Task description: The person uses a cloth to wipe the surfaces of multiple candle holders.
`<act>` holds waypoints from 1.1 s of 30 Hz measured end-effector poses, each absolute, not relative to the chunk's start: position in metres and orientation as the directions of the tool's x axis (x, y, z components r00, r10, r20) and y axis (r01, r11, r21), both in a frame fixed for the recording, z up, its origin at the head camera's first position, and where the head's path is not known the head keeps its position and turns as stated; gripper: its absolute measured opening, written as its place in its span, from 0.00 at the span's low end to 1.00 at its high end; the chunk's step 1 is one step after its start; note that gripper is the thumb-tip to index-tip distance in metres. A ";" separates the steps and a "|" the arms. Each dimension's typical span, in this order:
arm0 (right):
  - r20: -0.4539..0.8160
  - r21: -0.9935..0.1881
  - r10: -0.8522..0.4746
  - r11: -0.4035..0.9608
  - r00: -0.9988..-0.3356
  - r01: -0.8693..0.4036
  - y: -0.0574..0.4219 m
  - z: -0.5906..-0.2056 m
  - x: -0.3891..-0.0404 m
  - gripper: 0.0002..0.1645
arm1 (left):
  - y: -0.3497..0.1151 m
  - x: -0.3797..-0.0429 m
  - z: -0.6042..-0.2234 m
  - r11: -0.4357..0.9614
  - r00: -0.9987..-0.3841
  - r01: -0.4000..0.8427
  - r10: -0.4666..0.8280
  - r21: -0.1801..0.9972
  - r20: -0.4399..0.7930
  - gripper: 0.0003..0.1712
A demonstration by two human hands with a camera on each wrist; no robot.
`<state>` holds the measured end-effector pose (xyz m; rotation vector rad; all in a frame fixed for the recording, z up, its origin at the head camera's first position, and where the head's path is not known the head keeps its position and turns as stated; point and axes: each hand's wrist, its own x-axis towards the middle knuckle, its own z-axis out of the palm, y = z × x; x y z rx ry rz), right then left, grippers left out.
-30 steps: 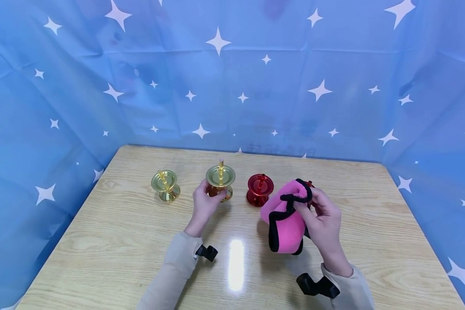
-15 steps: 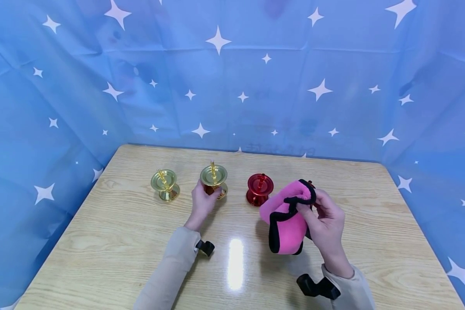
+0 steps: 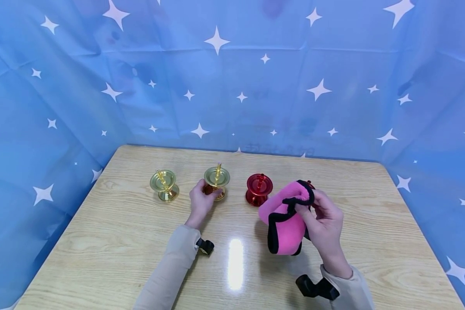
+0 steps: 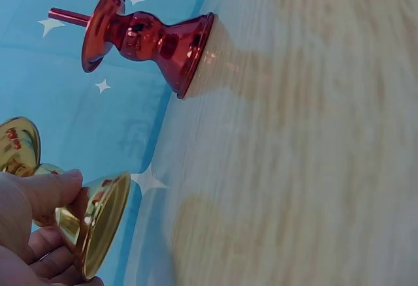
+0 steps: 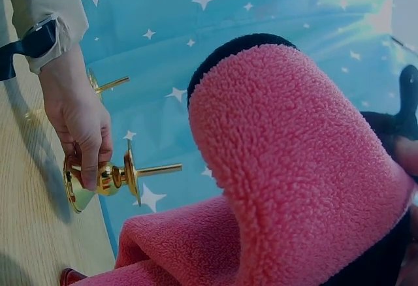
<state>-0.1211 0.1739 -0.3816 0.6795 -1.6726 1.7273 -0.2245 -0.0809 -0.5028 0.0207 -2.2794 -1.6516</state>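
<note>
Starry blue cloth — wooden table

A shiny gold candle holder, with a round dish and a thin spike on top, is held roughly upright below its dish by the left hand. A fluffy pink cloth, edged in black and folded over, is pinched by the right hand, its bulk hanging between both hands.
</note>
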 end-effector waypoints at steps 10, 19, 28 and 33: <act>0.753 -0.655 0.067 -0.018 -0.654 -0.755 0.171 -0.382 -0.122 0.10 | -0.082 -0.228 -0.507 0.367 -0.936 0.138 -0.255 0.920 0.242 0.16; 0.749 -0.659 0.067 -0.016 -0.659 -0.752 0.172 -0.382 -0.122 0.11 | -0.085 -0.230 -0.512 0.425 -0.920 0.125 -0.288 0.897 0.265 0.17; 0.743 -0.667 0.064 -0.015 -0.667 -0.745 0.172 -0.383 -0.122 0.12 | -0.086 -0.230 -0.513 0.390 -0.937 0.058 -0.297 0.919 0.185 0.18; 0.742 -0.668 0.062 -0.016 -0.668 -0.744 0.172 -0.383 -0.122 0.13 | -0.087 -0.232 -0.514 0.391 -0.939 0.039 -0.301 0.919 0.168 0.18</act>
